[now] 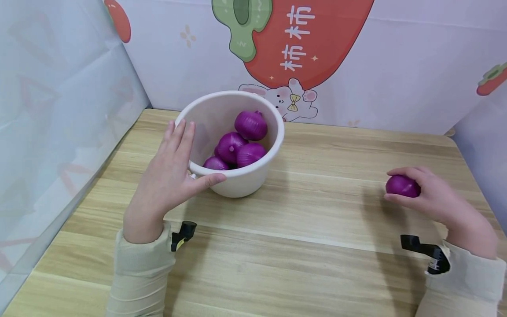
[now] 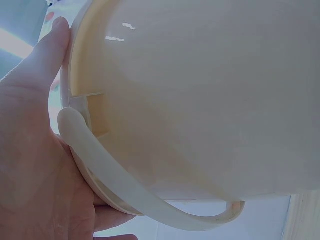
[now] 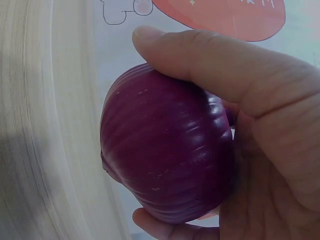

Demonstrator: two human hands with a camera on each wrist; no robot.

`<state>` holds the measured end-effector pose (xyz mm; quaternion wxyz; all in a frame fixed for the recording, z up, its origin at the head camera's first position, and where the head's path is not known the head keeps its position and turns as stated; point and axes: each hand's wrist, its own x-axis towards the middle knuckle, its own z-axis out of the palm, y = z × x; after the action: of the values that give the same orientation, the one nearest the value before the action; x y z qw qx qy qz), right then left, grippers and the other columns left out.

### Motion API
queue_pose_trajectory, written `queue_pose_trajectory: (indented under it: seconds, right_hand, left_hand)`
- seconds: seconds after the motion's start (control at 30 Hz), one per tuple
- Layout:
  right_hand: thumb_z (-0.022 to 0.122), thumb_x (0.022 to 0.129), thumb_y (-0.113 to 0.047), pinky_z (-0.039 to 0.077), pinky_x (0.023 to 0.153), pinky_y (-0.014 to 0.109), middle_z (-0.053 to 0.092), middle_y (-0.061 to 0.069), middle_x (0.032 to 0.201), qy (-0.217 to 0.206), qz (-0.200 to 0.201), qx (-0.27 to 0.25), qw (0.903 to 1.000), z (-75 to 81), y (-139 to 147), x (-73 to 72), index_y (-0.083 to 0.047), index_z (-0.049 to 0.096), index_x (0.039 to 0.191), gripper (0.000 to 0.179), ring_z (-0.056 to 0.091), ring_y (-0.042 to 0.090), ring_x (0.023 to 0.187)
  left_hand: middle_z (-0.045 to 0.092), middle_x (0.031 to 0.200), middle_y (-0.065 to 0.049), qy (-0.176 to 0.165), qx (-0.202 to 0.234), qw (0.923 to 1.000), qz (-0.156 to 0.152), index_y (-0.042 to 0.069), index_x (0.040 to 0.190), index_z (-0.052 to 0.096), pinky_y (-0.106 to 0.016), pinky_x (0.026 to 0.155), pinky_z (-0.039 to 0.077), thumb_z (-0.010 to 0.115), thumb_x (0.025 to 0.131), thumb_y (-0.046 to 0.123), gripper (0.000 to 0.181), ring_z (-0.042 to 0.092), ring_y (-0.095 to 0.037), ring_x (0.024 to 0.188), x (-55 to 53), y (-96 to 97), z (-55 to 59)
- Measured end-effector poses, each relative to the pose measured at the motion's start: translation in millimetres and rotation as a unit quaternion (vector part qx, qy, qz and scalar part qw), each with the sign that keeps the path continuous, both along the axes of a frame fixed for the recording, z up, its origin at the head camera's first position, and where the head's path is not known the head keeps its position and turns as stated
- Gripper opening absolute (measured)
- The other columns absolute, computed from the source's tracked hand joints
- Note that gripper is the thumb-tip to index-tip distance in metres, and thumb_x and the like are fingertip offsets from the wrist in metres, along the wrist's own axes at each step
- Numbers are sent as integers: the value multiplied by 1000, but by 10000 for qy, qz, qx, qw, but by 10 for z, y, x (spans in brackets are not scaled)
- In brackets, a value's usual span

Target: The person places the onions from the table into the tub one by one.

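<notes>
A white bucket (image 1: 241, 182) stands on the table, left of centre, with several purple onions (image 1: 251, 126) inside. My left hand (image 1: 162, 180) rests on its near-left rim, fingers straight and thumb spread along the edge. From the left wrist view, the bucket's wall (image 2: 210, 100) and its hanging handle (image 2: 120, 175) appear close to the palm. Over at the right, my right hand (image 1: 439, 196) grips another purple onion (image 1: 402, 186) between thumb and fingers. That onion (image 3: 167, 145) fills the middle of the right wrist view, held above the tabletop.
The wood-grain table (image 1: 309, 264) spans the space between both hands. Behind it hangs a printed backdrop (image 1: 396, 66) with a red fruit and a white rabbit. A pale sheet (image 1: 59, 110) borders the left side. Small black cameras (image 1: 424, 251) sit on both wrists.
</notes>
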<state>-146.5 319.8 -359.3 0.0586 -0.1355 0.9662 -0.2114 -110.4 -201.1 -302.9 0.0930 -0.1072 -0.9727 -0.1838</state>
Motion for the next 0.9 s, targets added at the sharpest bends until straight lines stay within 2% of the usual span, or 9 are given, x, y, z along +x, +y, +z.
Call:
queue_pose_trajectory:
  seconds: [0.07, 0.3, 0.37, 0.53, 0.73, 0.9]
  right_hand:
    - [83, 81, -24, 47, 62, 23, 51, 30, 121, 59, 40, 0, 10000, 3, -22, 3, -2, 58, 128, 58, 54, 48, 101]
    - [84, 80, -20, 47, 62, 22, 53, 31, 119, 171, 193, -29, 9997, 3, -85, -8, 0, 58, 127, 57, 54, 47, 98]
    - [84, 79, -19, 44, 61, 17, 55, 29, 119, 228, 220, -15, 9995, 5, -105, -8, -1, 59, 126, 56, 55, 45, 99]
    - [84, 80, -20, 44, 63, 18, 56, 27, 119, 299, 309, 32, 9991, 20, -154, -6, -2, 60, 125, 54, 55, 43, 99]
    - [83, 81, -20, 48, 64, 22, 54, 27, 120, 172, 389, -41, 9991, 17, -212, -16, -4, 60, 126, 53, 57, 43, 99]
    - [84, 80, -19, 47, 62, 18, 55, 25, 118, 228, 470, -59, 9986, 7, -237, 0, -5, 60, 125, 53, 58, 41, 96]
  left_hand:
    - [17, 166, -16, -8, -2, 10000, 5, 8, 160, 16, -66, 116, 27, 68, 79, 70, 114, 1, -36, 156, -1, 0, -1]
    - [17, 166, -16, -24, -6, 10000, 5, 9, 160, 16, -66, 116, 26, 67, 79, 70, 114, 1, -36, 156, -6, 4, 4]
    - [16, 166, -16, -33, -8, 10000, 2, 8, 160, 16, -66, 116, 26, 67, 80, 70, 114, 1, -36, 156, -7, 4, 6]
    - [17, 166, -16, -42, -15, 10000, 13, 8, 160, 17, -66, 116, 26, 67, 79, 70, 113, 2, -37, 155, -8, 3, 18]
    - [16, 166, -17, -70, -26, 10000, 30, 8, 160, 16, -66, 116, 26, 67, 80, 71, 114, 1, -36, 156, -6, 5, 23]
    - [16, 166, -16, -66, -22, 10000, 21, 8, 160, 15, -65, 116, 27, 67, 80, 71, 114, 2, -36, 156, 3, 9, 21]
